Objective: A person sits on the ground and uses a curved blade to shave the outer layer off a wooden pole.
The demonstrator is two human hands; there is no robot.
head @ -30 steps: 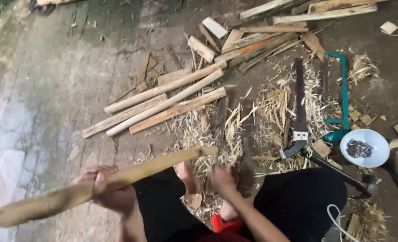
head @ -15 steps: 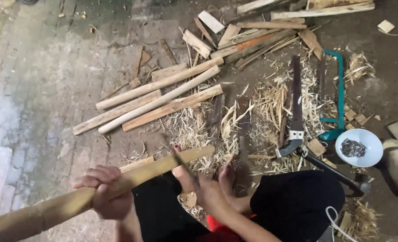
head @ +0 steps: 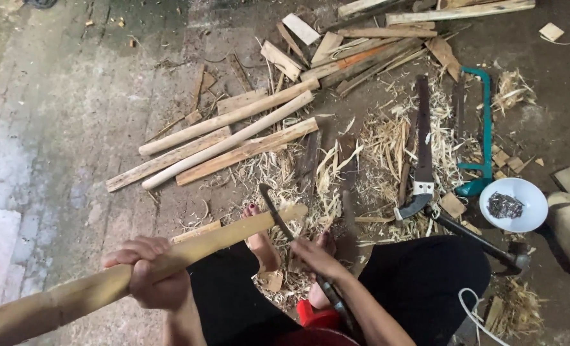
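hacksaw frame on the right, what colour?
Teal green hacksaw frame, clearest in the head view.

Curved blade (head: 273,210) now seemingly against stick (head: 234,235)

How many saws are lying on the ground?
2: a dark-bladed handsaw with a white handle lying on the shavings, and a teal-framed bow saw just to its right, beside the white bowl. Others may hide under scraps.

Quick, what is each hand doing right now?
Left hand: closed around the long bamboo pole.
Right hand: closed on the curved blade, whose edge rests against the pole near its far end.
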